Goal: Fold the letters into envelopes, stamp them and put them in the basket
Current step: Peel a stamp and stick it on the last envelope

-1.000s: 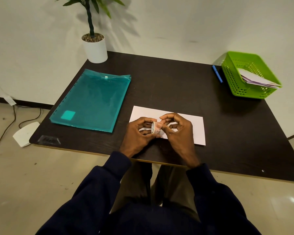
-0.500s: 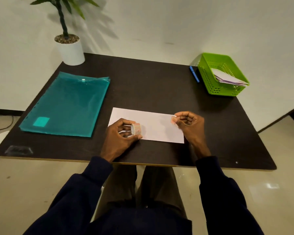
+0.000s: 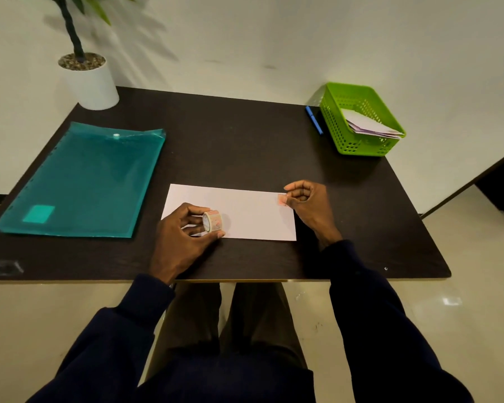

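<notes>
White envelope (image 3: pixel 250 216); left hand (image 3: pixel 181 237) grips stamp roll (image 3: pixel 213 221), right hand (image 3: pixel 309 202) pinches stamp (image 3: pixel 282 199) at corner.

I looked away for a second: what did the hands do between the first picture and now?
The right hand left the stamp roll and carried a stamp rightward to the far right corner of the envelope, where it pinches it. The left hand kept gripping the stamp roll, now over the left end. The envelope, green basket and teal folder stayed put.
</notes>
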